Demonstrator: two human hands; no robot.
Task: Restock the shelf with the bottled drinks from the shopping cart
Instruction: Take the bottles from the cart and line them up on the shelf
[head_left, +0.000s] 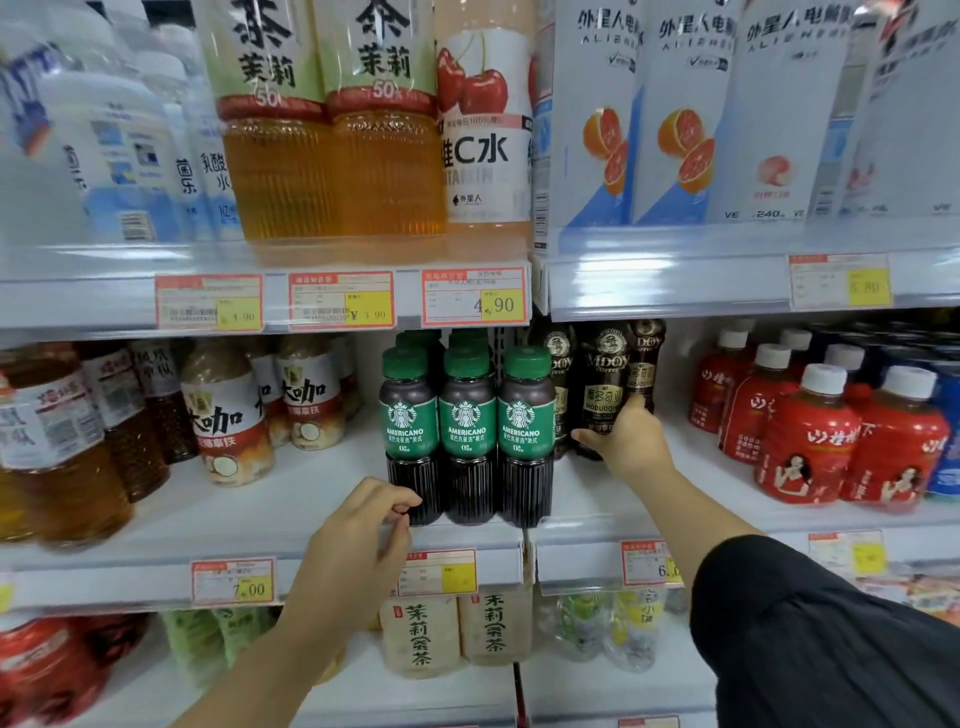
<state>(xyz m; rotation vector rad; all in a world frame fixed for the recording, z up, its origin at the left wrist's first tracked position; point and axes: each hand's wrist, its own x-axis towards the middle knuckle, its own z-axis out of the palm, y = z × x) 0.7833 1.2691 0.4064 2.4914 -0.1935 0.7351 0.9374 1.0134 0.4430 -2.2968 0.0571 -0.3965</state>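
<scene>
Head view, single frame.

- Right hand (631, 441): reaches onto the middle shelf (291, 499) and grips a dark MDOY coffee bottle (602, 374) low on its body. The thumb lies across the front and the fingers wrap its right side. The bottle stands upright at the left end of the right-hand bay. More MDOY bottles (647, 358) stand close behind and beside it. A black sleeve (805, 623) covers the upper arm.
- Left hand (363, 525): fingers are curled, with the tips against the ribbed base of the leftmost Americano bottle (410, 415). I cannot tell whether it grips the bottle or only touches it.
- Obstructions: a tight block of green-capped Americano bottles (467, 415), three across the front with more behind, stands just left of the held bottle. Red bottles with white caps (810, 436) crowd the right side.
- Surroundings: milk-coffee bottles (223, 415) and amber tea bottles (62, 457) stand to the left. On the shelf above are jasmine tea (332, 156), cherry vitamin C water (483, 130) and grapefruit-label bottles (639, 130). Price tags (470, 296) run along the rails. Pale jasmine tea bottles (415, 634) stand on the shelf below.
</scene>
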